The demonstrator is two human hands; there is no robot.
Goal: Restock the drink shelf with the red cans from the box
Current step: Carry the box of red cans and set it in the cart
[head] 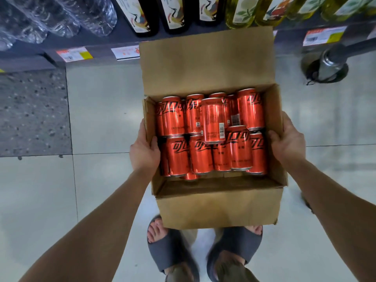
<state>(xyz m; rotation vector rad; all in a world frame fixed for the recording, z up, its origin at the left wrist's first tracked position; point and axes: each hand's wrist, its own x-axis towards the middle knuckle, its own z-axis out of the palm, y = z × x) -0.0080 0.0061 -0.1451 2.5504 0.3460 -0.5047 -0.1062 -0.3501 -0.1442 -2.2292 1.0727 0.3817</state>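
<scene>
floor [101, 190]: pale glossy tiles
left: dark speckled slab [32, 112]
shelf [101, 40]: grey, price tags [74, 54] on edge
stock: clear bottles [61, 15], dark bottles [142, 17]
right: metal post [329, 66], round base

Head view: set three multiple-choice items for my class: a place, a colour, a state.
1. Where is the left hand? A) on a shelf B) gripping the cardboard box at its left wall C) inside a pocket
2. What colour are the cans? A) blue B) green C) red
3. How is the box? A) open on top B) taped shut C) crushed flat
Answers: 1 B, its thumb hooks over the wall's rim; 2 C, red bodies with black lettering; 3 A, the cans show through its open top.
</scene>
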